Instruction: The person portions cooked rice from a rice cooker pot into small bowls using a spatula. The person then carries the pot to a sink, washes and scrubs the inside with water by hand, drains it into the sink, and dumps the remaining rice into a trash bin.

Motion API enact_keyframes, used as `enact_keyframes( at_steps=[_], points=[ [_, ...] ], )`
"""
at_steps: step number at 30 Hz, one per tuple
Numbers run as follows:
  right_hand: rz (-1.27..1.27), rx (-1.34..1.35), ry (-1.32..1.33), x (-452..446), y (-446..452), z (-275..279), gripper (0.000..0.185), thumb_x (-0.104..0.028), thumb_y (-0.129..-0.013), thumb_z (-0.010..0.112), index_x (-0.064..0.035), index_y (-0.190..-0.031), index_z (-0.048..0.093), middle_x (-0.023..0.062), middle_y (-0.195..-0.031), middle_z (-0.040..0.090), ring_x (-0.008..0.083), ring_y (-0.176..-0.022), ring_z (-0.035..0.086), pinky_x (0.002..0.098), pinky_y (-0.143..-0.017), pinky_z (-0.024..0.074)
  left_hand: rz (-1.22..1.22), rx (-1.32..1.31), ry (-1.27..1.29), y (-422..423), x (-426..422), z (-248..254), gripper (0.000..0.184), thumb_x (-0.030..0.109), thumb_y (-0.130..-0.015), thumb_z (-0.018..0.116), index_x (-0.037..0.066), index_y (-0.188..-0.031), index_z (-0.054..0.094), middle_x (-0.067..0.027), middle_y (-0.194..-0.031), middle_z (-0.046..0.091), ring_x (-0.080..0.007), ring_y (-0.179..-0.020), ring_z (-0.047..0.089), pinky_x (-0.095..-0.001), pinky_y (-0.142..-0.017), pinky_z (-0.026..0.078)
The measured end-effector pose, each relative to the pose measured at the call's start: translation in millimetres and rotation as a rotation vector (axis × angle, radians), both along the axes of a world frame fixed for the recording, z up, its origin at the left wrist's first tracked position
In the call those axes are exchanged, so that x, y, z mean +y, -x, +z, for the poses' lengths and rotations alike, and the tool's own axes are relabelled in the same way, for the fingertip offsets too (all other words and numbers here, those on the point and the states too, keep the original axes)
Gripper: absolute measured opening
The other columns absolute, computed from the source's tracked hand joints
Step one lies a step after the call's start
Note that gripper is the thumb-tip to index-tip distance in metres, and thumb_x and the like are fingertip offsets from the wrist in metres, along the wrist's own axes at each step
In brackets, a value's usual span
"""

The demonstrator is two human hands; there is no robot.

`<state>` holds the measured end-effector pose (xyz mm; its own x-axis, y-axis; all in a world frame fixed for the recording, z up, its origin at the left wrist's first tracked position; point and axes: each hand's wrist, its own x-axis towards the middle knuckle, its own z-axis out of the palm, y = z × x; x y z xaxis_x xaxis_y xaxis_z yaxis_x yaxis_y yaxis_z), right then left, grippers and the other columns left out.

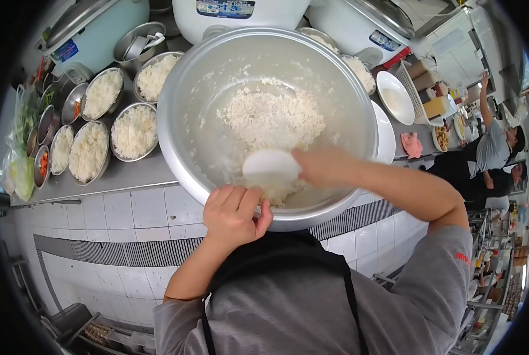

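A large metal pot (181,118) stands in front of me with a mound of white rice (276,118) on its bottom. My left hand (235,214) is closed over the pot's near rim, a little left of the middle. My right hand (320,168), blurred by motion, is inside the pot and closed on a white paddle (271,167). The paddle's flat blade lies over the near side of the rice. Grains of rice stick to the pot's inner wall.
Several metal bowls of rice (89,151) stand on the counter (128,184) at left. Rice cookers (92,35) line the back. At right are a white plate (394,97), a pink cloth (411,144), a basket (412,94) and people (492,148) farther off.
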<state>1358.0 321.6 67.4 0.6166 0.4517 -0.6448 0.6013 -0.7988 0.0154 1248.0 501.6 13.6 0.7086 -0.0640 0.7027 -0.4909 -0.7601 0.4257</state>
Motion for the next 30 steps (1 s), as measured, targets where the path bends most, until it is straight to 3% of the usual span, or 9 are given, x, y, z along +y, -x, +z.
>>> enact_keyframes(
  at_steps=[5,11,16,18,20,22,25,28,30],
  points=[
    [-0.074,-0.236,-0.063,-13,-68,-9,0.039,-0.03,-0.077,0.056,-0.0032,-0.103,0.044,0.019,-0.086,0.058,0.0343,-0.08,0.057,0.0413,-0.07,0.0447,-0.111,-0.119,0.04,3,8,-8,0.01,0.014,-0.06,0.057,0.007,-0.067,0.056,-0.0023,-0.054,0.044,-0.0185,-0.048,0.043,-0.029,-0.046,0.032],
    [-0.029,-0.029,0.046,-21,-33,-12,0.035,-0.026,-0.075,0.057,-0.0033,-0.099,0.048,0.0169,-0.085,0.059,0.0316,-0.08,0.058,0.0418,-0.067,0.0449,-0.092,-0.175,0.061,1,5,-12,0.016,0.016,-0.06,0.053,0.005,-0.07,0.058,-0.0038,-0.054,0.046,-0.0194,-0.048,0.043,-0.0287,-0.045,0.031],
    [-0.095,0.403,0.124,18,-7,-20,0.028,-0.018,-0.072,0.058,-0.0029,-0.096,0.052,0.0176,-0.079,0.06,0.0313,-0.071,0.059,0.0386,-0.057,0.0452,-0.067,-0.159,0.059,0,0,-14,0.016,0.016,-0.06,0.052,0.004,-0.07,0.058,-0.0043,-0.055,0.046,-0.0198,-0.048,0.043,-0.0291,-0.045,0.031],
    [-0.152,0.412,-0.227,33,-2,-53,0.025,-0.013,-0.072,0.055,0.0,-0.093,0.052,0.0174,-0.069,0.059,0.0309,-0.061,0.059,0.0372,-0.051,0.0446,-0.067,-0.154,0.042,3,1,-12,0.017,0.016,-0.059,0.052,0.004,-0.07,0.058,-0.0044,-0.055,0.047,-0.0201,-0.048,0.043,-0.0292,-0.045,0.032],
    [0.154,0.043,-0.619,39,7,-66,0.024,-0.011,-0.071,0.053,0.0037,-0.09,0.052,0.0176,-0.064,0.058,0.0297,-0.055,0.058,0.0377,-0.049,0.0435,-0.03,-0.13,0.001,1,-3,-11,0.02,0.014,-0.056,0.051,0.004,-0.072,0.058,-0.0061,-0.057,0.048,-0.0214,-0.049,0.044,-0.0302,-0.045,0.032],
    [-0.034,0.267,-0.297,50,7,-43,0.024,-0.011,-0.072,0.052,0.0063,-0.089,0.051,0.0189,-0.066,0.058,0.0296,-0.054,0.057,0.0383,-0.048,0.0432,-0.045,-0.127,0.009,3,-2,-12,0.023,0.012,-0.054,0.05,0.004,-0.074,0.058,-0.0071,-0.06,0.049,-0.0225,-0.051,0.045,-0.0309,-0.046,0.034],
    [-0.064,0.213,-0.293,47,13,-24,0.026,0.0,-0.06,0.054,-0.0008,-0.086,0.059,0.016,-0.055,0.057,0.0259,-0.051,0.059,0.0347,-0.045,0.0446,-0.02,-0.119,0.05,-2,-6,-12,0.029,0.008,-0.049,0.048,0.004,-0.077,0.057,-0.0088,-0.065,0.051,-0.0244,-0.054,0.047,-0.032,-0.049,0.037],
    [0.152,0.445,-0.32,41,5,-19,0.033,-0.011,-0.073,0.051,0.0057,-0.1,0.044,0.0176,-0.064,0.057,0.0264,-0.048,0.055,0.036,-0.045,0.043,0.048,-0.092,0.095,2,-5,-5,0.033,0.002,-0.047,0.047,0.003,-0.079,0.056,-0.01,-0.074,0.055,-0.0264,-0.061,0.051,-0.0332,-0.054,0.043],
    [-0.14,0.554,-0.46,36,6,-6,0.033,-0.012,-0.076,0.051,0.0036,-0.103,0.042,0.0134,-0.06,0.055,0.0204,-0.044,0.054,0.0326,-0.043,0.0417,-0.036,-0.148,0.179,1,-2,-6,0.03,-0.002,-0.05,0.05,0.003,-0.079,0.056,-0.0097,-0.079,0.058,-0.0254,-0.065,0.054,-0.0323,-0.056,0.044]
  ],
)
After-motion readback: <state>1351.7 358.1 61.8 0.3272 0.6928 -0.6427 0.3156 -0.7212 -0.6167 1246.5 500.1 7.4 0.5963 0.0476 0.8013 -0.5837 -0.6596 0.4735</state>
